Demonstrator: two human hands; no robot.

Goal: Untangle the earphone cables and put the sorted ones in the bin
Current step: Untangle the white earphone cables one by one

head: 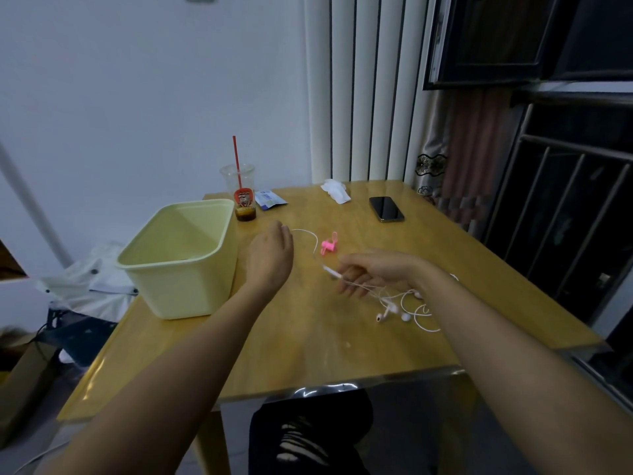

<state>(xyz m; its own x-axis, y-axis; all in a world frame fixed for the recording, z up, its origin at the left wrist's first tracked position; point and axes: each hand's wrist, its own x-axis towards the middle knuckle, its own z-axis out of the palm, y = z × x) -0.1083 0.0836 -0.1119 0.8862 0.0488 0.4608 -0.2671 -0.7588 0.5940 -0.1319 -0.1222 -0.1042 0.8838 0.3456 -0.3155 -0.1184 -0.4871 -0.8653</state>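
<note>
views: one, head-worn, wide-angle | stands: above the near edge of the table | faces: forward and down, towards the wall and curtain behind | nearness: close (both forearms enter from the bottom corners) | mid-frame: left hand, right hand, earphone cable between them

We find nothing legible here: the red label on the cup, just above frame centre, shows only a blurred picture, and the blue print on the packet beside it is too small.
</note>
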